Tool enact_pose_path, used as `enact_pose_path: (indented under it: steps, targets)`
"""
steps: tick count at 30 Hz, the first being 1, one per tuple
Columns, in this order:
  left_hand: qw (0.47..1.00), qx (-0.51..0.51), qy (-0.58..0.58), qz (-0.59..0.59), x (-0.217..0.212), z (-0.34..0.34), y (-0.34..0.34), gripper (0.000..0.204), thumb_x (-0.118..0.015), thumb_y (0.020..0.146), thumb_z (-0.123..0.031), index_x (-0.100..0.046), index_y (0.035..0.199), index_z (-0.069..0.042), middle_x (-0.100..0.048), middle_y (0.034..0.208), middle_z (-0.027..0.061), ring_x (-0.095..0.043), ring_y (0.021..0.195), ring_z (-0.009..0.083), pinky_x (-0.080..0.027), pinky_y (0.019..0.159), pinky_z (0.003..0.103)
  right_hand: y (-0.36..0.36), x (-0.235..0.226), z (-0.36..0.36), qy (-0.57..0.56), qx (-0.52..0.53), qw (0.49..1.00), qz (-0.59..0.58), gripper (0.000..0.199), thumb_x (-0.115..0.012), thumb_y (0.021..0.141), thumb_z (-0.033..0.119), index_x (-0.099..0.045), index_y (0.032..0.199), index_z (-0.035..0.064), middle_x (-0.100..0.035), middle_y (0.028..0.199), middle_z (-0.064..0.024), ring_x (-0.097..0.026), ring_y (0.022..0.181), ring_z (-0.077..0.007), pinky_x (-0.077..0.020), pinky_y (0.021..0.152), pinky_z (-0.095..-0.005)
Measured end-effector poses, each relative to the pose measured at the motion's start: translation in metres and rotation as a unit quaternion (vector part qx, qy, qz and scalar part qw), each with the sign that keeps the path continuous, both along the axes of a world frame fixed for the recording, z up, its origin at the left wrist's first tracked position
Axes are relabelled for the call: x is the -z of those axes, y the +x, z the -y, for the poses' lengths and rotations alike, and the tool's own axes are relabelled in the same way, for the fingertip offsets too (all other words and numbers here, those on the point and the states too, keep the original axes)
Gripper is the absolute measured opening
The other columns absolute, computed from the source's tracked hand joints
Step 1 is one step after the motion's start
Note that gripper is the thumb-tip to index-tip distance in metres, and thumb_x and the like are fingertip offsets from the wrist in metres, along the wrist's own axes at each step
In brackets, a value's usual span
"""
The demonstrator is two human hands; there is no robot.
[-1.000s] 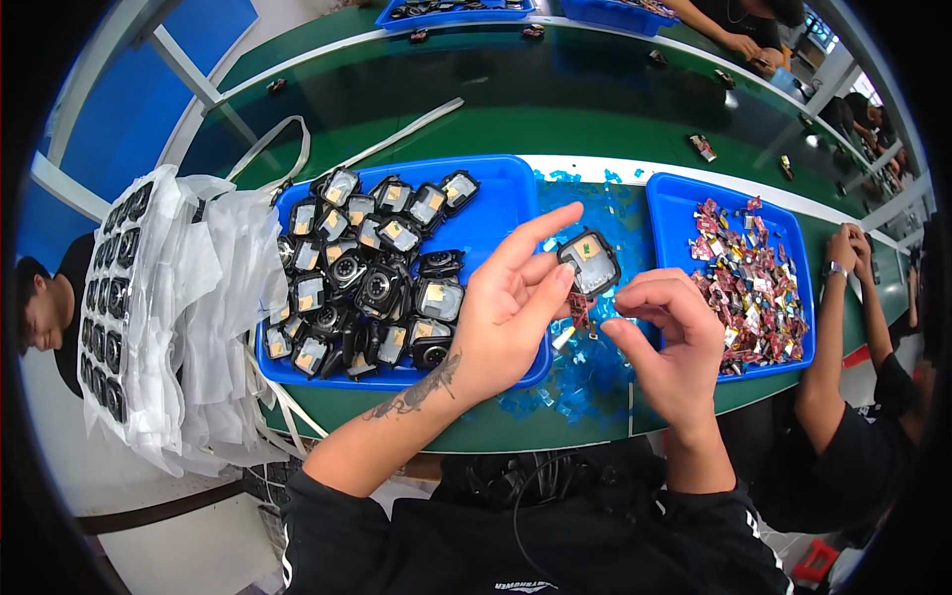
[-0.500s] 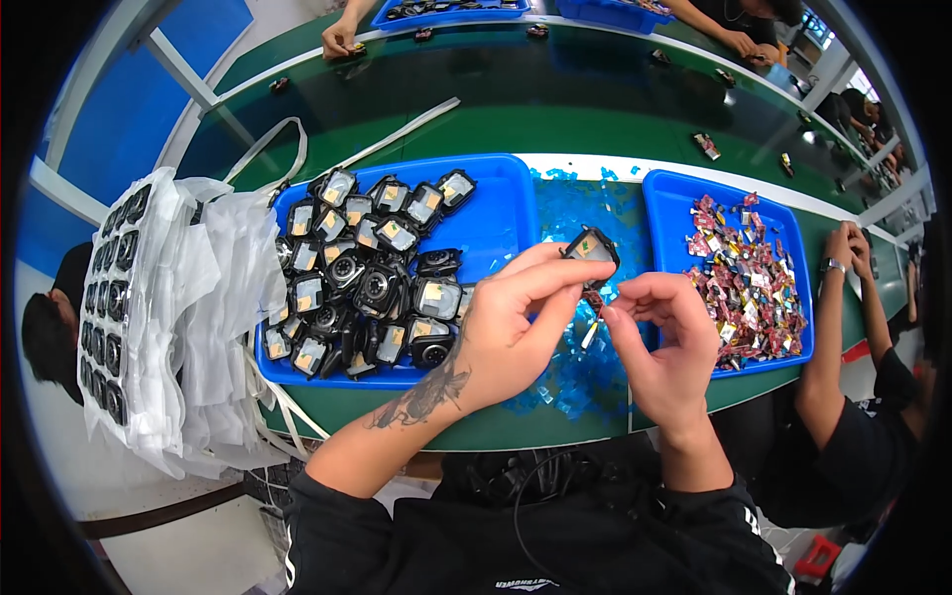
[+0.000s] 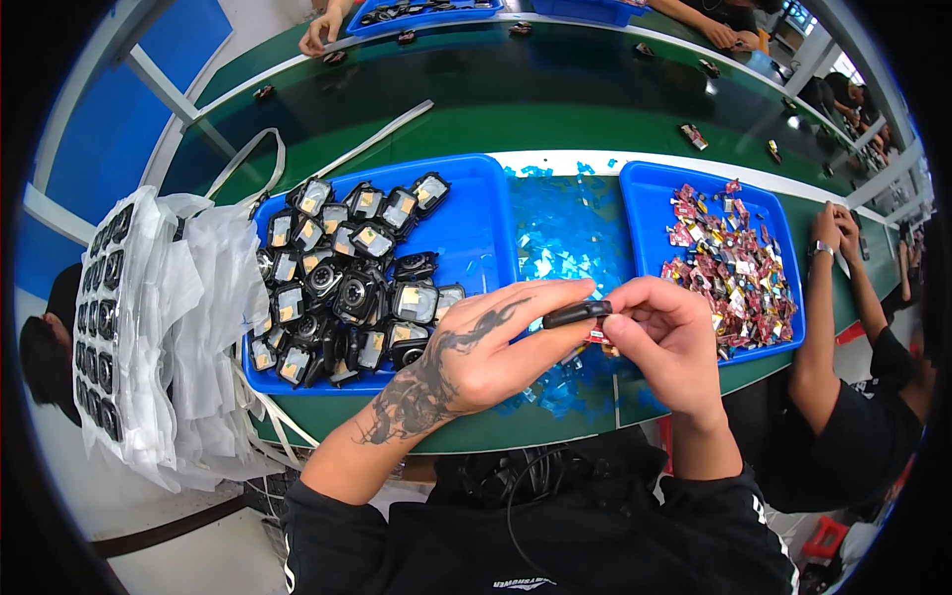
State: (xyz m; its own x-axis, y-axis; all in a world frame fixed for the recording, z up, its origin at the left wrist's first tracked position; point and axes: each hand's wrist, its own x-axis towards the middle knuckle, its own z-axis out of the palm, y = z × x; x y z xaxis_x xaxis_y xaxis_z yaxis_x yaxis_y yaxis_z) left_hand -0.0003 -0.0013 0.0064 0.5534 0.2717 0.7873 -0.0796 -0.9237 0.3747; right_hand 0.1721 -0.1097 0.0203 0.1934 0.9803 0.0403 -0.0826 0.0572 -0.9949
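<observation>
My left hand (image 3: 496,347) is closed around a black smartwatch case (image 3: 577,314), held edge-on above the bench between the two blue trays. At its right end my right hand (image 3: 666,347) pinches with thumb and forefinger. A small red circuit board (image 3: 597,337) shows just under the case, beside my right thumb; my fingers partly cover it. On the left, the blue tray (image 3: 476,218) holds a heap of similar black watch cases (image 3: 355,296). The blue tray on the right (image 3: 645,198) is filled with small red circuit boards (image 3: 734,268) with yellow and white parts.
Blue film scraps (image 3: 565,233) litter the green bench between the trays. Stacked plastic sheets with watch cases (image 3: 159,327) stand at far left. Beyond runs a dark green conveyor (image 3: 476,89) carrying scattered small parts. Co-workers' hands (image 3: 322,32) are across it; another person's arms (image 3: 828,288) are at right.
The watch case has turned from showing its inner face to edge-on and come lower. My left hand has rolled over, back upward, and my right fingers have closed in against the case.
</observation>
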Motion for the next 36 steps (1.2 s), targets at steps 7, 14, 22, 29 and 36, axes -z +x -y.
enact_pose_path:
  steps: [7,14,22,29,36]
  targets:
    - [1.000,-0.018,0.006,-0.017,0.001,0.000,0.001,0.025,-0.082,0.065,-0.004,-0.073,0.088,-0.005,-0.069,0.103,0.0117,-0.070,0.082,0.0237,-0.058,0.068,0.029,0.008,0.000,-0.001,-0.005,-0.034,0.999,-0.011,0.007,-0.061,0.092,0.004,-0.059,0.094,-0.0026,-0.061,0.086,-0.0030,-0.057,0.074,-0.0044,-0.0487,0.061,-0.0181]
    - [0.950,0.042,-0.301,-0.074,0.002,0.007,0.002,0.012,-0.075,0.074,0.003,-0.072,0.085,0.000,-0.069,0.093,0.0116,-0.068,0.075,0.0146,-0.054,0.064,0.022,0.002,0.001,0.004,-0.004,0.008,0.999,0.044,0.008,-0.056,0.096,0.007,-0.055,0.093,0.0005,-0.054,0.080,0.0012,-0.049,0.069,-0.0021,-0.0403,0.058,-0.0167]
    - [0.814,0.119,-0.563,-0.077,0.003,0.010,0.004,0.017,-0.070,0.082,0.001,-0.071,0.099,0.005,-0.066,0.101,0.0130,-0.067,0.089,0.0156,-0.058,0.077,0.025,-0.005,0.001,0.003,0.046,0.059,0.994,0.079,0.032,-0.067,0.081,-0.010,-0.054,0.109,-0.0013,-0.059,0.093,-0.0043,-0.058,0.082,-0.0065,-0.0478,0.063,-0.0184]
    - [0.818,0.154,-0.552,-0.043,0.003,0.012,0.007,0.037,-0.061,0.087,0.007,-0.059,0.124,0.004,-0.061,0.124,0.0161,-0.063,0.106,0.0178,-0.056,0.089,0.027,-0.009,0.008,-0.003,0.079,0.110,0.977,0.164,0.030,-0.069,0.082,-0.007,-0.052,0.106,-0.0005,-0.059,0.091,-0.0047,-0.058,0.080,-0.0066,-0.0468,0.064,-0.0183]
    - [0.838,0.145,-0.524,-0.037,0.006,0.013,0.006,0.037,-0.062,0.087,0.007,-0.060,0.124,0.003,-0.061,0.123,0.0151,-0.063,0.106,0.0180,-0.057,0.087,0.028,-0.007,0.001,-0.003,0.049,0.098,0.978,0.178,0.036,-0.070,0.081,-0.008,-0.050,0.109,0.0013,-0.060,0.090,-0.0041,-0.055,0.073,-0.0040,-0.0386,0.057,-0.0165]
